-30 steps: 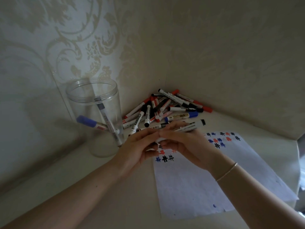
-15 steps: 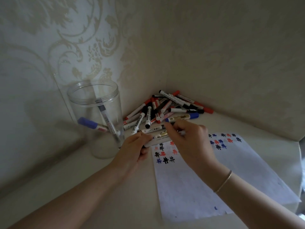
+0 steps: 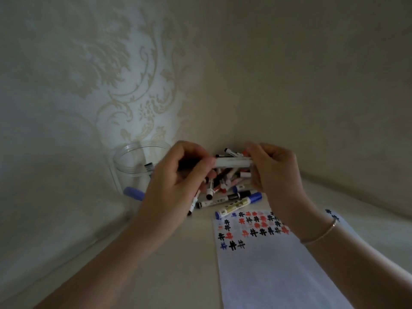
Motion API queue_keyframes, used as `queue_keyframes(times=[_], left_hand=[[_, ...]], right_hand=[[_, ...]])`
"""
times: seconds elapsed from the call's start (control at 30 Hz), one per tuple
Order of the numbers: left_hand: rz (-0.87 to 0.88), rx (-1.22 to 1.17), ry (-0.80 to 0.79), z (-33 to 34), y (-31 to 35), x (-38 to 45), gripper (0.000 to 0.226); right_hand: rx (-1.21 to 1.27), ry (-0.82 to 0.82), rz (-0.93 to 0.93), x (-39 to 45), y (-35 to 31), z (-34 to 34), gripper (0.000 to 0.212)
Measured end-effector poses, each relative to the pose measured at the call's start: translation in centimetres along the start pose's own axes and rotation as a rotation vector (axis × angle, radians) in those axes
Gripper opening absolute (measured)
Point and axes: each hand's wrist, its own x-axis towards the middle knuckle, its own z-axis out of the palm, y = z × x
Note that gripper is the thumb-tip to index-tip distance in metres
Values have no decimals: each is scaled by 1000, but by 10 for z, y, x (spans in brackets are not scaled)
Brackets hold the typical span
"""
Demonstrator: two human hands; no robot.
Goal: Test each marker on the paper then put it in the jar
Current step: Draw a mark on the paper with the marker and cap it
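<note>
Both hands up over the marker pile [image 3: 225, 186] by the clear jar [image 3: 133, 161]: left hand [image 3: 178, 175] & right hand [image 3: 274, 172] each grip an end of a white marker [image 3: 233, 162], held level above the paper [image 3: 278, 264].

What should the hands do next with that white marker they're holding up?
Probably pull the cap off. Both hands, left hand and right hand, grip the ends of the white-barrelled marker, held level in the air above the pile of markers. It hasn't touched the white paper sheet with coloured test marks yet, so it isn't ready for the clear plastic jar.
</note>
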Motion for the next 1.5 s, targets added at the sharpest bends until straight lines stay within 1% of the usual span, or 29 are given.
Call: queue_keyframes(times=[0.07, 0.13, 0.17, 0.23, 0.27, 0.3, 0.33, 0.43, 0.5, 0.57, 0.67, 0.73, 0.8, 0.87, 0.9, 0.93, 0.97, 1.0, 1.03, 1.07, 1.1, 1.13, 1.17, 1.2, 1.27, 1.3, 1.33, 1.4, 1.5], left_hand=[[209, 124, 164, -13, 20, 14, 14], [367, 249, 308, -29, 36, 28, 14], [419, 319, 360, -39, 42, 34, 15], [442, 494, 428, -57, 53, 44, 15], [425, 602, 441, -65, 58, 48, 14], [401, 724, 439, -71, 61, 52, 14], [373, 850, 420, -74, 63, 56, 13], [250, 1136, 290, -76, 63, 64, 6], [102, 1218, 176, -76, 56, 69, 0], [-89, 1222, 29, -78, 46, 77, 3], [-416, 1051, -202, -79, 28, 87, 6], [-557, 926, -334, -79, 17, 93, 8], [-601, 974, -478, -80, 10, 98, 11], [-604, 1161, -644, -82, 7, 100, 12], [-594, 1244, -694, -83, 6, 101, 14], [-591, 1273, -698, -84, 5, 102, 16], [-583, 1254, -652, -84, 6, 102, 18], [-540, 1236, -565, -83, 10, 101, 19], [-439, 1243, -443, -80, 16, 98, 20], [-289, 1257, -296, -74, 22, 94, 21], [-130, 1213, -176, -64, 29, 89, 21], [-6, 1090, -128, -50, 36, 81, 20], [51, 963, -155, -35, 42, 71, 22], [55, 905, -224, -20, 42, 63, 30], [-28, 961, -399, 7, 24, 54, 45], [-56, 957, -457, 18, 12, 52, 45], [-58, 898, -484, 25, 1, 51, 41], [-61, 658, -516, 32, -10, 49, 34], [-72, 391, -535, 33, -10, 42, 40]], right_hand=[[149, -152, 83, 9, -8, 13, 44], [117, -224, 109, 20, -2, 27, 42], [-43, -230, 63, 27, 7, 34, 36], [-598, -278, -179, 40, 37, 44, 18], [-850, -353, -293, 44, 54, 49, 18], [-1039, -447, -361, 47, 69, 53, 27], [-1165, -533, -401, 48, 82, 56, 34], [-1438, -648, -568, 45, 99, 71, 39], [-1537, -658, -690, 46, 106, 77, 38], [-1588, -659, -765, 47, 109, 83, 36], [-1513, -668, -914, 43, 100, 86, 26], [-1424, -604, -995, 45, 98, 82, 27], [-1209, -499, -937, 46, 98, 75, 26], [-934, -374, -784, 44, 88, 67, 12], [-822, -275, -683, 44, 83, 63, 5], [-680, -210, -559, 43, 76, 59, 3], [-502, -179, -404, 43, 69, 54, 5], [-308, -145, -259, 44, 61, 49, 4], [-134, -101, -130, 45, 51, 43, 3], [14, -63, -38, 45, 40, 37, 2], [138, -42, 23, 45, 31, 31, 2], [235, -34, 57, 45, 24, 25, 6], [301, -38, 79, 44, 18, 19, 11], [341, -51, 87, 42, 13, 15, 16], [382, -95, 96, 36, 5, 9, 24], [396, -119, 103, 33, 3, 6, 27], [404, -144, 100, 30, 1, 4, 29], [378, -187, 67, 27, 0, 0, 30], [302, -251, 42, 25, -2, -10, 27]])
